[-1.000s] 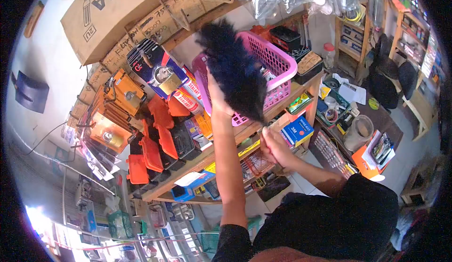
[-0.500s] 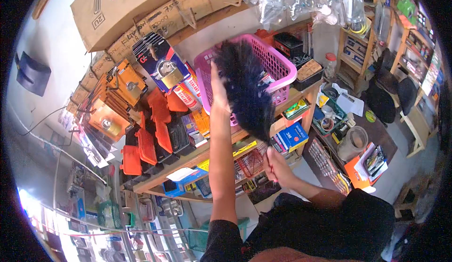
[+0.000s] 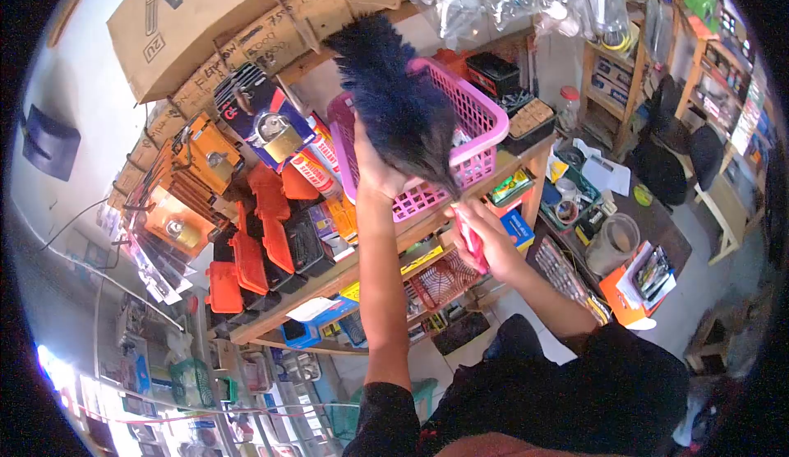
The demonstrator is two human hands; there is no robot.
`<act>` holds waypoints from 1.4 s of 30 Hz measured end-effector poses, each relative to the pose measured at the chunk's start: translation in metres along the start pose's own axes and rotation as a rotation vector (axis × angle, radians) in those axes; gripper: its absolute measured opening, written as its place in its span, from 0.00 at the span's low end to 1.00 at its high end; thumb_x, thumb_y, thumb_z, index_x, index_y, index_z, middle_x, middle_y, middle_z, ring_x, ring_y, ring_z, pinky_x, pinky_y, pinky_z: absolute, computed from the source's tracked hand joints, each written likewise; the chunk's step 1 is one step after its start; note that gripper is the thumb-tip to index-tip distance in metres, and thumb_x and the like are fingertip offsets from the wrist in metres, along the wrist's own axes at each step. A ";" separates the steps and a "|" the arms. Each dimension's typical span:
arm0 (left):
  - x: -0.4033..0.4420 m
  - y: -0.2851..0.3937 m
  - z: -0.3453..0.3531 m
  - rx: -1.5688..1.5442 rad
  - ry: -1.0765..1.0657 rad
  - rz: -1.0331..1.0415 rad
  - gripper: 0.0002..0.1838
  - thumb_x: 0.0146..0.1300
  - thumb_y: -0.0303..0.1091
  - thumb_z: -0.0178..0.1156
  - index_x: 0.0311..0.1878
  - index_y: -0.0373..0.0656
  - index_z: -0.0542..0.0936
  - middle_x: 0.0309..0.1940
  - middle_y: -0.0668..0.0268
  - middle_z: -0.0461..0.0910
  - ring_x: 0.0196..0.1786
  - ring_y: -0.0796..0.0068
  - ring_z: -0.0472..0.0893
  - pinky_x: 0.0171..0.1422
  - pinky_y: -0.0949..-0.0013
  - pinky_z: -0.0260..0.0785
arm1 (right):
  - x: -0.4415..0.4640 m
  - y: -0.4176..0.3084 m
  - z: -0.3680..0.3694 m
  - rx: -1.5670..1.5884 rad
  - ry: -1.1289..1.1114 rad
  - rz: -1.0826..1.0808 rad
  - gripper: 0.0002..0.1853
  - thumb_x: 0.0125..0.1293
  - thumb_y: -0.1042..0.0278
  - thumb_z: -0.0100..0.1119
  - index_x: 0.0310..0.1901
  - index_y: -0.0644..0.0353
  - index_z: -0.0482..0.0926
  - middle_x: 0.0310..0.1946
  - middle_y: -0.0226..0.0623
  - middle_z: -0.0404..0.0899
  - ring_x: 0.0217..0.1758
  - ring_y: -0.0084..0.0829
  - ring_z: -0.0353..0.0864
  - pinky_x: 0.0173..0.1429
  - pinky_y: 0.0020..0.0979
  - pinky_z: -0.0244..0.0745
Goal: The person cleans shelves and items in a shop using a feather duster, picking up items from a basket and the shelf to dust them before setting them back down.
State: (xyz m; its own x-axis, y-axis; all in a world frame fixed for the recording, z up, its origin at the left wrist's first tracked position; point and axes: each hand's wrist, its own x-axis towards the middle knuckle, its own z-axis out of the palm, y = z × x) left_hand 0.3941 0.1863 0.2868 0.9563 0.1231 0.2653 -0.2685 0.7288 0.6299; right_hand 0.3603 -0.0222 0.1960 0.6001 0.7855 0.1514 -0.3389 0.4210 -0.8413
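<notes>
My right hand [image 3: 485, 239] is wrapped around the pink handle [image 3: 470, 243] of a feather duster. The duster's dark, bluish-black feathers [image 3: 394, 99] point up and left, over a pink plastic basket [image 3: 489, 128] on the shelf. Against the left side of the feathers is my left hand [image 3: 376, 165], in front of the basket. Its visible fingers stretch upward, though the feathers cover part of them. Most of the basket's inside is hidden behind the duster.
Left of the basket stand sealant tubes [image 3: 312, 169], hanging padlock packs [image 3: 279, 136] and orange-lidded cases [image 3: 246, 260]. Clear plastic packs [image 3: 509, 1] hang above. A cardboard box [image 3: 222, 13] lies along the top. At right, a dark table [image 3: 657, 227] holds a jar and papers.
The duster has risen and shifted left, and its feathers now look sharper. My right hand has come up with it, showing the pink handle. The whole view has shifted slightly.
</notes>
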 end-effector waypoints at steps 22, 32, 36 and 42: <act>-0.014 0.009 -0.015 -0.065 0.087 0.060 0.29 0.73 0.58 0.42 0.59 0.45 0.77 0.56 0.60 0.81 0.58 0.55 0.78 0.68 0.49 0.65 | 0.019 0.046 -0.018 1.322 -0.628 0.567 0.23 0.80 0.47 0.33 0.39 0.56 0.73 0.18 0.31 0.68 0.11 0.22 0.58 0.13 0.26 0.55; -0.010 0.008 -0.026 0.026 0.004 -0.022 0.24 0.71 0.54 0.44 0.48 0.43 0.78 0.40 0.58 0.81 0.45 0.55 0.81 0.54 0.53 0.74 | -0.032 0.105 -0.009 1.184 -0.400 0.594 0.22 0.75 0.41 0.41 0.39 0.52 0.72 0.16 0.22 0.62 0.09 0.20 0.56 0.12 0.26 0.52; 0.004 0.002 -0.050 -0.013 -0.015 -0.047 0.24 0.70 0.54 0.46 0.50 0.41 0.77 0.41 0.56 0.80 0.46 0.55 0.80 0.54 0.53 0.75 | -0.050 0.089 -0.010 0.867 -0.267 0.517 0.21 0.75 0.40 0.42 0.40 0.51 0.71 0.15 0.22 0.60 0.10 0.20 0.55 0.13 0.27 0.53; -0.003 0.001 -0.052 -0.296 0.043 -0.119 0.26 0.70 0.54 0.46 0.54 0.40 0.77 0.48 0.54 0.81 0.55 0.54 0.78 0.66 0.49 0.69 | -0.031 0.013 0.010 0.139 0.041 0.194 0.19 0.77 0.47 0.45 0.47 0.56 0.73 0.18 0.21 0.64 0.13 0.15 0.59 0.16 0.19 0.55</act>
State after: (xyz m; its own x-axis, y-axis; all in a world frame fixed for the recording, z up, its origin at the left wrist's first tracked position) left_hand 0.3974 0.2216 0.2482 0.9847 0.0489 0.1673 -0.1151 0.9033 0.4132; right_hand 0.3299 -0.0367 0.1854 0.5421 0.8398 -0.0298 -0.5458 0.3248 -0.7724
